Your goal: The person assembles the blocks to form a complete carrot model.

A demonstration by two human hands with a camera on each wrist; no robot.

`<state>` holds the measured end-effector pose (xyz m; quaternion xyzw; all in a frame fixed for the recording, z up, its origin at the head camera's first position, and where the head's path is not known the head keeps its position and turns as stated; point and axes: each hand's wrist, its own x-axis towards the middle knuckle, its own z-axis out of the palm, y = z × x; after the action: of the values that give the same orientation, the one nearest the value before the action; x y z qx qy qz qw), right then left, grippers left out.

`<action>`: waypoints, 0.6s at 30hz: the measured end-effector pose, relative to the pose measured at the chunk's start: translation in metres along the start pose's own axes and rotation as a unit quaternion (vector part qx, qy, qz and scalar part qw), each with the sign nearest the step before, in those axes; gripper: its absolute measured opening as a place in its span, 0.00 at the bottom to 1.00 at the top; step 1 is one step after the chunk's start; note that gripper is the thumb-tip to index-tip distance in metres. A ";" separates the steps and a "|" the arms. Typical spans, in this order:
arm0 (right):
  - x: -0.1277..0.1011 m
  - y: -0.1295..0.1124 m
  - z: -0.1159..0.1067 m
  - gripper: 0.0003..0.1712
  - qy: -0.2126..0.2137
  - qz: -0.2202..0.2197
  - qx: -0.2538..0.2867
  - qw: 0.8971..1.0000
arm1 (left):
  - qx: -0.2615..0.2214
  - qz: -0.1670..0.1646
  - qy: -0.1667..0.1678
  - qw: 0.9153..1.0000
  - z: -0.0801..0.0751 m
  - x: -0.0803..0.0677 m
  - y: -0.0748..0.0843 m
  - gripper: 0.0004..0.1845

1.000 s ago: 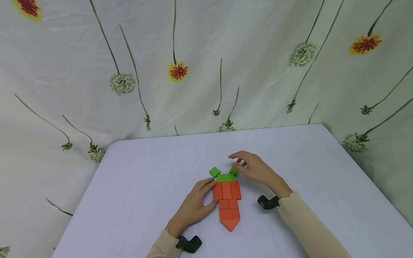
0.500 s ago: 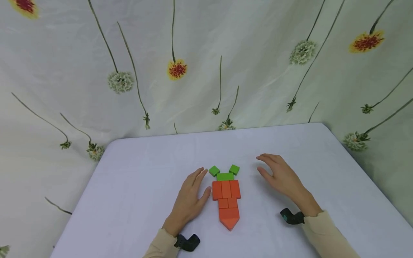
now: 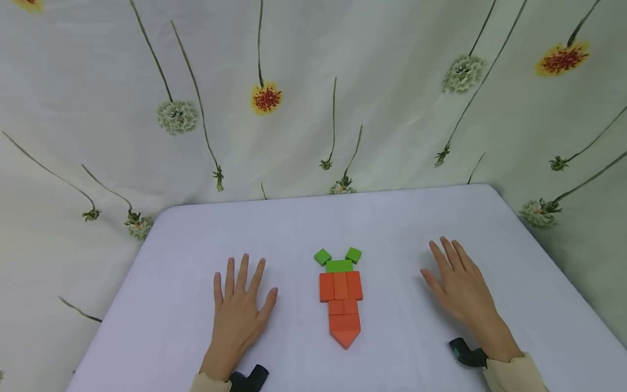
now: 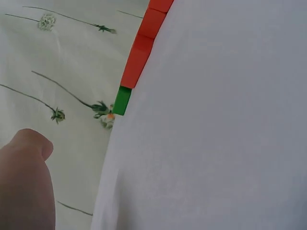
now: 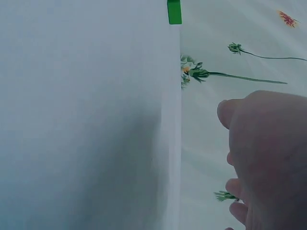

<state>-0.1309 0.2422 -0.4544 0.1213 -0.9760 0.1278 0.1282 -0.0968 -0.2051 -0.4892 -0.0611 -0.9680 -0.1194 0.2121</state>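
Red-orange and green blocks lie in a carrot-like figure at mid-table in the head view. Its body is several red-orange blocks (image 3: 340,286), narrowing to a pointed block (image 3: 345,330) at the near end. A green rectangular block (image 3: 339,265) tops it, with a small green block (image 3: 322,257) at its upper left and another small green block (image 3: 353,255) at its upper right. My left hand (image 3: 237,316), fingers spread and straight, is left of the figure, apart from it. To the right, my right hand (image 3: 460,288) is over the table, fingers extended, holding nothing.
A white-covered table (image 3: 392,218) carries the blocks, its far edge near a flower-printed cloth (image 3: 303,130). Each wrist wears a black camera, the left camera (image 3: 250,378) and the right camera (image 3: 467,353), both near the table's front.
Both hands have come away from the blocks, the left moving left with its fingers spreading, the right moving right. The block figure keeps its arrangement.
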 end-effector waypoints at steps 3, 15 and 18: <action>-0.002 0.000 0.001 0.41 -0.010 0.015 0.006 1.000 | 0.006 -0.014 0.002 1.000 -0.003 -0.005 -0.004 0.37; -0.005 0.002 0.002 0.44 -0.045 0.058 0.024 0.997 | 0.017 -0.012 0.007 1.000 -0.004 -0.006 -0.005 0.40; -0.006 0.003 0.002 0.44 -0.053 0.062 0.026 0.996 | 0.017 -0.014 0.005 1.000 -0.005 -0.005 -0.005 0.40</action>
<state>-0.1267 0.2454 -0.4580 0.0706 -0.9834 0.1545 0.0646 -0.0910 -0.2118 -0.4887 -0.0433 -0.9696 -0.1062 0.2163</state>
